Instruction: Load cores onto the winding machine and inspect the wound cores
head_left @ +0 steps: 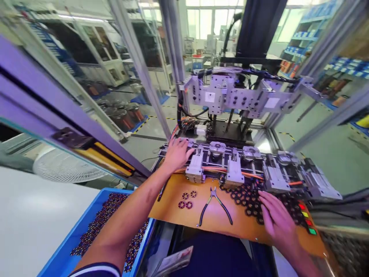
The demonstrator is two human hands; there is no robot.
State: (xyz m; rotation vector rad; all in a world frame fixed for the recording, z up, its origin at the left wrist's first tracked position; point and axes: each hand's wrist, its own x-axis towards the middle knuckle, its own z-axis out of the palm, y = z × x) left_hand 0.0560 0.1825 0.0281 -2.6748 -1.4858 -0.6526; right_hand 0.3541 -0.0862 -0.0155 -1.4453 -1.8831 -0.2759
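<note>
Left hand (pixel 176 154) was over leftmost fixture, fingers spread, grip unclear. Right hand (pixel 275 213) was loosely open at dark rings (pixel 248 198), hold unclear. Pliers (pixel 213 204) lay splayed between hands on orange board (pixel 173 213).

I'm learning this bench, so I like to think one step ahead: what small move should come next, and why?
Probably pinch one dark ring from the pile with the right hand and lift it: its fingertips are already at the pile, while the left hand is at the left end of the machine.
</note>
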